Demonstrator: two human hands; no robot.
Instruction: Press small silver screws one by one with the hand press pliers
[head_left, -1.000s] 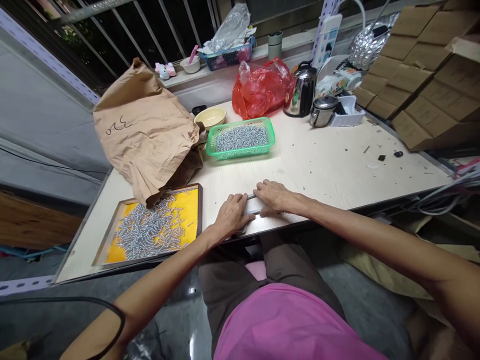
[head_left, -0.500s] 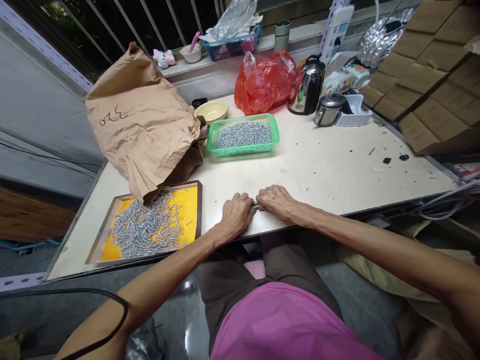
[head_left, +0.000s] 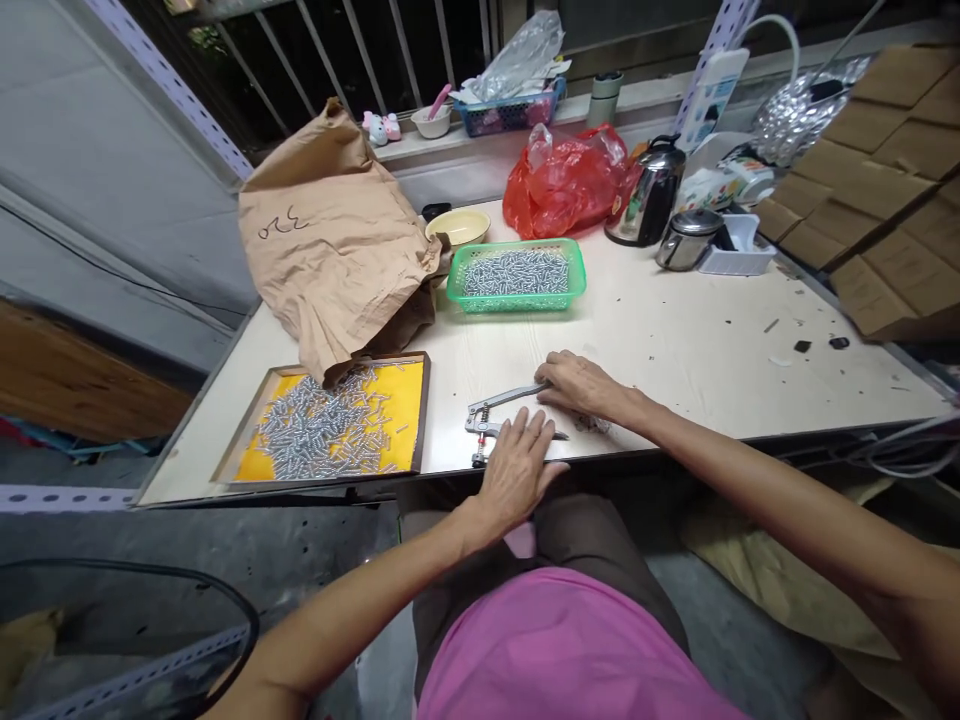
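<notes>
A pair of metal pliers (head_left: 506,396) with a spring and a red part by its jaw lies on the table near the front edge, handles spread and pointing right. My left hand (head_left: 517,468) rests over the lower handle, its fingers stretched out and partly covering it. At the end of the upper handle, the curled fingers of my right hand (head_left: 581,385) close on the grip. Something small and clear, too unclear to name, shows under the right palm. To the left, a shallow tray (head_left: 425,410) with a yellow lining holds many small silvery metal pins (head_left: 319,425).
Behind the pliers stands a green basket (head_left: 517,303) full of similar metal pieces. A brown paper bag (head_left: 337,240) leans over the tray. Farther back are a yellow bowl (head_left: 459,228), a red plastic bag (head_left: 562,185), a kettle (head_left: 649,195) and a metal pot (head_left: 686,245). Cardboard (head_left: 877,190) stands right.
Both hands were together at the table edge over a mostly hidden object. They have moved apart, exposing the pliers; the left fingers have straightened. The view has shifted, so the table appears farther right.
</notes>
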